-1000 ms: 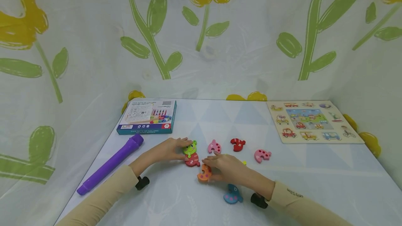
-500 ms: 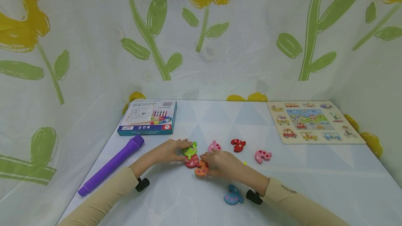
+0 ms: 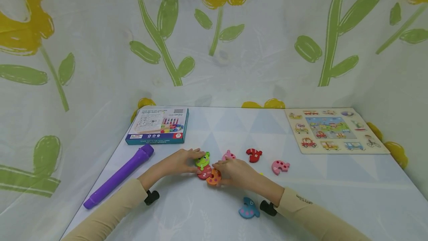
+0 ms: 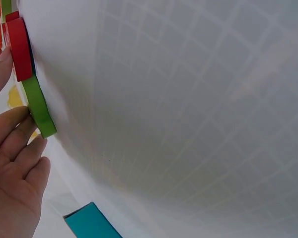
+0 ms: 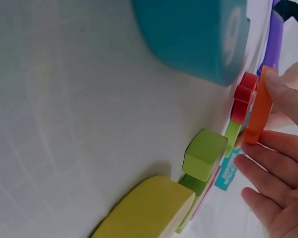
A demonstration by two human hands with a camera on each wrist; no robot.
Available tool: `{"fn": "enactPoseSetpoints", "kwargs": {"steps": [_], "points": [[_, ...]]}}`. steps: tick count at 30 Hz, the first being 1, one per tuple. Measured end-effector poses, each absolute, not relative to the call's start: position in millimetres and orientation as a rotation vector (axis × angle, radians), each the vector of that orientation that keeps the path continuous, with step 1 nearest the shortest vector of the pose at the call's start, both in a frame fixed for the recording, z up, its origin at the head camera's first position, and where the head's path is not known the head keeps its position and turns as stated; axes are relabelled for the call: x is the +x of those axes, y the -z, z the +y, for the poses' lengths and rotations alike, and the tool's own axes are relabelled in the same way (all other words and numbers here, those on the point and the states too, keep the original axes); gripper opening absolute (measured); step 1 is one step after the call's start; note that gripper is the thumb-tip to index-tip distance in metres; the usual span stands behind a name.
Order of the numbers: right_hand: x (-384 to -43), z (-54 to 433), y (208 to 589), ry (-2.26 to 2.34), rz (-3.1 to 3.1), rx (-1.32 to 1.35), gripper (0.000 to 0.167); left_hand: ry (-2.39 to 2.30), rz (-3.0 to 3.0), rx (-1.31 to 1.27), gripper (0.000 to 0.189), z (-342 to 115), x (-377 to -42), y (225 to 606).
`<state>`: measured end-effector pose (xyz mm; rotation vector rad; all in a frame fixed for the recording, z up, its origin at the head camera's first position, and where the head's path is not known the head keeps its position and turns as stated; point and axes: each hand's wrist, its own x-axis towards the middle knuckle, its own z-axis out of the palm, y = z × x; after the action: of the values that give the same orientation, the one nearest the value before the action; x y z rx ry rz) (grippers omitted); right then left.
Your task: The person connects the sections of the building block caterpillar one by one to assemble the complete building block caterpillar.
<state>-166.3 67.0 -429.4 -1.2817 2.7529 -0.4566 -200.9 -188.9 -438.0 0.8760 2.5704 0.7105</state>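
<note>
Left hand (image 3: pixel 181 160): pinching the green frog head (image 3: pixel 202 161) and red piece (image 3: pixel 202 174) together on the table (image 3: pixel 187 215) | Right hand (image 3: pixel 239 172): pinching the orange piece (image 3: pixel 213 178), right beside the red; contact I can't tell | Blue piece (image 3: pixel 249 208): lying nearer the person

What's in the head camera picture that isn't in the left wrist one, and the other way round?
Only the head view shows the purple stick, the blue piece and the picture board.

Only the left wrist view shows the palm side of the left hand.

Both show that hand touching the green piece and red piece, plus the orange piece and box.
</note>
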Motion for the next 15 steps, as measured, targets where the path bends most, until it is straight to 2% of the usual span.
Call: {"fn": "enactPoseSetpoints", "kwargs": {"steps": [15], "points": [[-171.2,61.4,431.4,0.400,2.756,-1.219,0.056,-0.703,2.580,0.891,0.064,-190.3,-201.9,440.3]]}}
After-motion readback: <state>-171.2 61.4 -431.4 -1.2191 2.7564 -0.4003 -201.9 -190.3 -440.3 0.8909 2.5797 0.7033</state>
